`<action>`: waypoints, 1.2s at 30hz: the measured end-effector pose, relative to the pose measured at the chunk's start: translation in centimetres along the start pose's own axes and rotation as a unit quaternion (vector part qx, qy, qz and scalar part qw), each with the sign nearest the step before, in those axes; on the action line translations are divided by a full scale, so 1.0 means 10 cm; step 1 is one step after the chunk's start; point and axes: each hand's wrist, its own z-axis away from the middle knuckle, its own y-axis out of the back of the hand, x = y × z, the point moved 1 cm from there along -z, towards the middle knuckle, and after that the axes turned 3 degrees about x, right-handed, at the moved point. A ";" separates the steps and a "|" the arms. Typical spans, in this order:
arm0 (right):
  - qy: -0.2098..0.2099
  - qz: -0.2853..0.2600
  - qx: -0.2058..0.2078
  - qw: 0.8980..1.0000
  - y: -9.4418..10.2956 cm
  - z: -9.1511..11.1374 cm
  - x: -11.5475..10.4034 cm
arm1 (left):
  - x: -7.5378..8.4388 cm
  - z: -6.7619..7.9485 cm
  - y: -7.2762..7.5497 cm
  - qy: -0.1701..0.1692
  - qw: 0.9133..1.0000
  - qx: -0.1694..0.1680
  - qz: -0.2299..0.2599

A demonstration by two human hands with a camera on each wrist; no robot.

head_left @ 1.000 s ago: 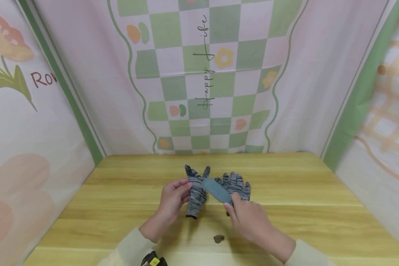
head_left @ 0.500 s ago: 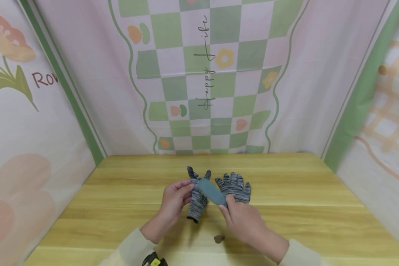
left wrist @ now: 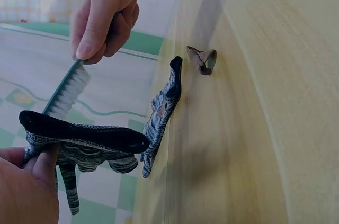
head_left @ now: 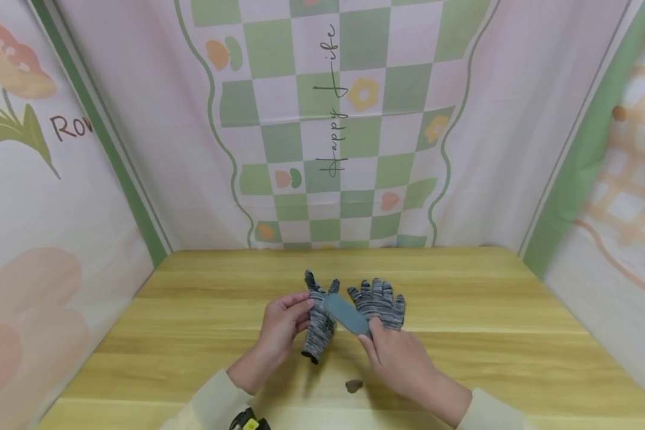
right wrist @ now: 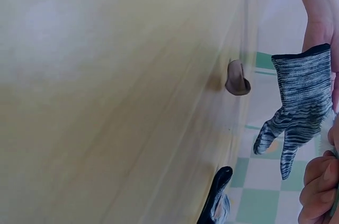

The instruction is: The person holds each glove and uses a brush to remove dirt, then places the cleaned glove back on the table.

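My left hand [head_left: 280, 323] pinches the edge of a grey-and-black knit glove [head_left: 318, 328], which hangs above the table with its cuff towards me. My right hand [head_left: 408, 361] grips a brush with a grey-green back [head_left: 346, 315]. White bristles [left wrist: 71, 91] face the glove in the left wrist view; at the head view's angle the brush's back covers part of the glove. Bristle contact shows at the glove's edge in the right wrist view. A matching glove [head_left: 380, 303] lies on the table, partly behind my right hand.
A small brown curled piece [head_left: 353, 386] lies on the wooden table [head_left: 215, 280] near me. At the bottom edge sits a black-and-yellow object [head_left: 249, 420], partly cut off. Patterned cloth [head_left: 355, 143] hangs behind the table and at both sides.
The brush has shifted left across the glove, then slightly back right and towards me. The held glove has dipped a little towards me. The glove on the table has stayed put.
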 end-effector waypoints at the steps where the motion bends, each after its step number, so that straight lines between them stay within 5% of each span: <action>1: 0.000 0.002 0.000 1.000 0.00 0.00 0.01 | 0.00 0.00 0.00 0.002 1.000 0.002 -0.001; 10: -0.021 0.034 -0.024 0.999 -0.02 0.05 0.16 | 0.03 -0.03 0.02 -0.002 1.000 0.015 -0.012; 16: -0.041 -0.004 -0.028 0.999 0.01 0.04 0.16 | 0.04 -0.04 0.03 0.003 1.000 0.011 -0.011; 29: 0.006 -0.060 -0.007 0.998 -0.03 0.02 -0.03 | 0.04 -0.05 -0.02 0.003 1.000 0.018 0.015; 36: -0.005 -0.054 -0.013 0.998 -0.07 0.05 -0.02 | 0.04 -0.04 -0.03 0.004 0.999 0.030 0.014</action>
